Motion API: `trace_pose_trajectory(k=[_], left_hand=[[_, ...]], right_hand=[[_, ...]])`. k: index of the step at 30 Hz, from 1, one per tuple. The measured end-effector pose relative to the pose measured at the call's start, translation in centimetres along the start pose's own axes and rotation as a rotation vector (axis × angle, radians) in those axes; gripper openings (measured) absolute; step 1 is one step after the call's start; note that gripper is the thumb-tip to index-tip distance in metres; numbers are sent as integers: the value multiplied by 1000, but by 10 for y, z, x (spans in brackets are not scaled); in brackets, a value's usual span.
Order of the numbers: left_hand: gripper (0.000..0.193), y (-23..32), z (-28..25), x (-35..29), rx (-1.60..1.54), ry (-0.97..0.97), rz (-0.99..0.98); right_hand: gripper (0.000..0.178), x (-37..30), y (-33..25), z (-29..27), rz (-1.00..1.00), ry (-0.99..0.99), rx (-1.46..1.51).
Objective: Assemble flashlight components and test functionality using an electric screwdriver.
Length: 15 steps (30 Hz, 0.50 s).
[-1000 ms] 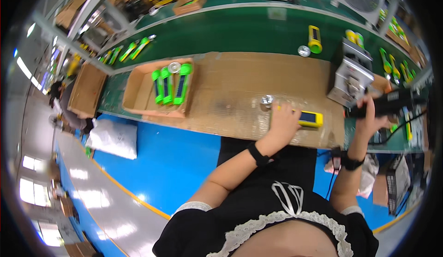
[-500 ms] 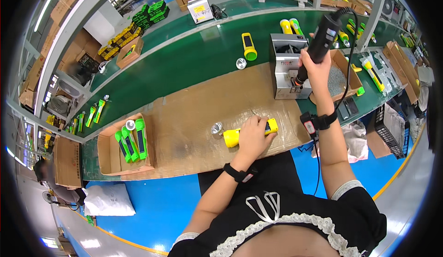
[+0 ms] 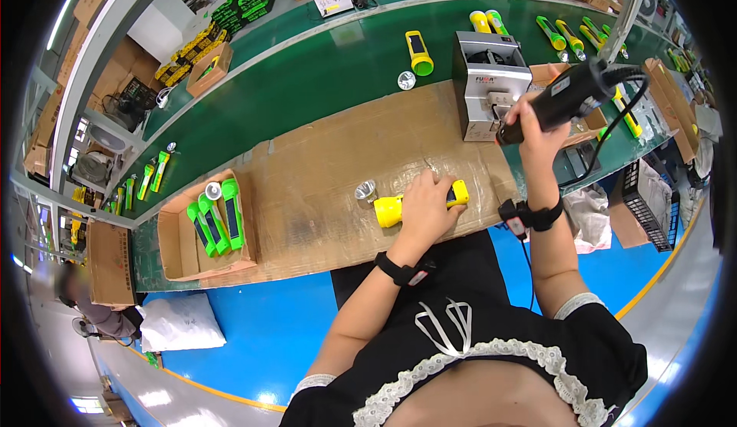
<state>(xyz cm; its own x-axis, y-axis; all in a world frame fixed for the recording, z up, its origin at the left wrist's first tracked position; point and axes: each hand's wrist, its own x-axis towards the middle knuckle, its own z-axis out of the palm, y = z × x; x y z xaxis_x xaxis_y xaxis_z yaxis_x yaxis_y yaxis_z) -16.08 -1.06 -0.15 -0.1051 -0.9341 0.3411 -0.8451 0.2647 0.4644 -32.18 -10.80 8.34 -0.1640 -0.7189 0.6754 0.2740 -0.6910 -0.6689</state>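
Observation:
My left hand (image 3: 426,206) is closed over a yellow flashlight (image 3: 389,212) that lies on its side on the cardboard sheet. Its dark panel shows partly beyond my fingers. Just left of the flashlight's wide end sits a shiny reflector (image 3: 365,191). My right hand (image 3: 542,134) grips a black electric screwdriver (image 3: 570,95), held tilted in the air with its cable trailing to the right. The screwdriver's tip is near the front of a silver screw feeder (image 3: 493,82); the tip itself is hard to make out.
A cardboard box (image 3: 170,244) with several green flashlights stands at the left. Another yellow flashlight (image 3: 418,52) and a second reflector (image 3: 406,80) lie on the green bench (image 3: 330,82). More flashlights lie behind the feeder, and a black crate (image 3: 649,208) stands at the right.
My right hand has drawn the screwdriver away from the feeder's front, down and to the right, tilting it more. My left hand stays on the yellow flashlight. The whole view has shifted slightly.

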Motion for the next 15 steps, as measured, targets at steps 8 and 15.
trace_pose_trajectory(k=[8,15], left_hand=[[42,3,0,-5,-14,-15,-32],[43,2,-5,-4,-3,-31,-51]], right_hand=[[36,45,34,-9,35,78,-196],[42,50,28,-2,375,-138,-160]])
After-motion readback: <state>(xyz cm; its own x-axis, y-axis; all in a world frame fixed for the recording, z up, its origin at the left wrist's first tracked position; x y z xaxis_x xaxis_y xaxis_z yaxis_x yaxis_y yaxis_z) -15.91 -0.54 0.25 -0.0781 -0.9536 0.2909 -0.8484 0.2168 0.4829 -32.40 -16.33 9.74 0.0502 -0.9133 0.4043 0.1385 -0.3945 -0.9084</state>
